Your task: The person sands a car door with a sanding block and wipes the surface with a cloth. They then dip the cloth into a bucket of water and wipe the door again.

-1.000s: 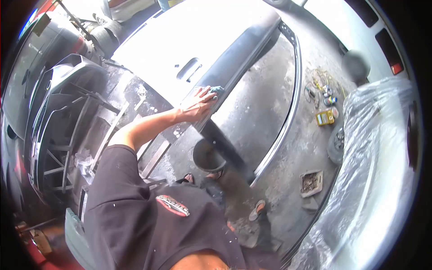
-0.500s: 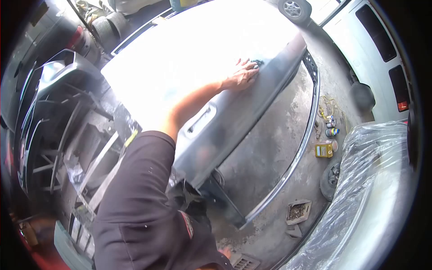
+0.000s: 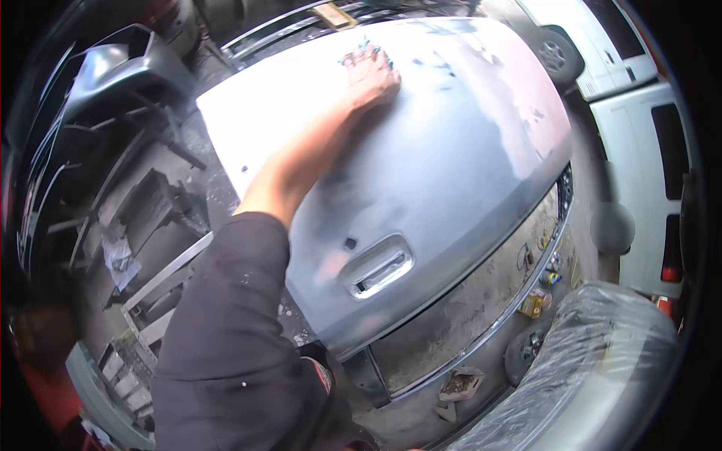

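Observation:
My left hand (image 3: pixel 372 79) presses flat on the upper part of a car door (image 3: pixel 436 180), fingers toward its far edge. Bits of a teal pad (image 3: pixel 366 46) show around the fingertips; most of it is hidden under the hand. The door lies on its back, outer skin up, patched in grey, white and pinkish coats. Near me is its handle recess (image 3: pixel 380 267), with a small dark square hole beside it. The window frame (image 3: pixel 481 353) curves along the right side. My right hand is out of view.
A metal stand (image 3: pixel 169 278) is at left, near a grey bumper-like part (image 3: pixel 113 71). Plastic sheeting (image 3: pixel 556 368) covers something at lower right. Cans (image 3: pixel 531 304) and a box of debris (image 3: pixel 461 385) sit on the floor; a white van (image 3: pixel 639 158) stands at right.
My left hand has slid from near the door's right edge toward the far left with the pad. The view has shifted, showing more of the door and its handle recess.

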Demonstrator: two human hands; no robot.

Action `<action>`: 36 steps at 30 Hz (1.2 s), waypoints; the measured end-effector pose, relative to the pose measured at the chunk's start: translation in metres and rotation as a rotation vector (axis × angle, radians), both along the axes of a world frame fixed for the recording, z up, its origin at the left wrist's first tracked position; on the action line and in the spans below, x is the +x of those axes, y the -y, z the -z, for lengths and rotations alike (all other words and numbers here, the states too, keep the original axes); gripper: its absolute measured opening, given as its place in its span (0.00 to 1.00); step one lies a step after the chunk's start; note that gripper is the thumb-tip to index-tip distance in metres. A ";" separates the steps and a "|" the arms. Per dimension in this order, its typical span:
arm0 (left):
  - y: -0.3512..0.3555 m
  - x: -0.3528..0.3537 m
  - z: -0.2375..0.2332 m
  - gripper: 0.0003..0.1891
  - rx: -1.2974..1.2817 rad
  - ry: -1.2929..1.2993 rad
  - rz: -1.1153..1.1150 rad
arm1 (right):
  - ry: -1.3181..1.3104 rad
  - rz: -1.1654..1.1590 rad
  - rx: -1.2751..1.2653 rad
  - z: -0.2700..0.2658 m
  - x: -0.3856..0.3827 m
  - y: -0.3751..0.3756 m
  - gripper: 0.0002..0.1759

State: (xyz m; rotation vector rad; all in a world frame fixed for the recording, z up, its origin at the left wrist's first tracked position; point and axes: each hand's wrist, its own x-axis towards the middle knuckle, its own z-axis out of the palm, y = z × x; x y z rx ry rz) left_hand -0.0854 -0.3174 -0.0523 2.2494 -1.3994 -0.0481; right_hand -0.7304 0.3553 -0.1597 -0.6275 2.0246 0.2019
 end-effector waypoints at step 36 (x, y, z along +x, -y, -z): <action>0.068 -0.266 -0.007 0.35 -0.084 0.047 0.666 | -0.082 0.061 -0.061 -0.028 0.085 -0.003 0.25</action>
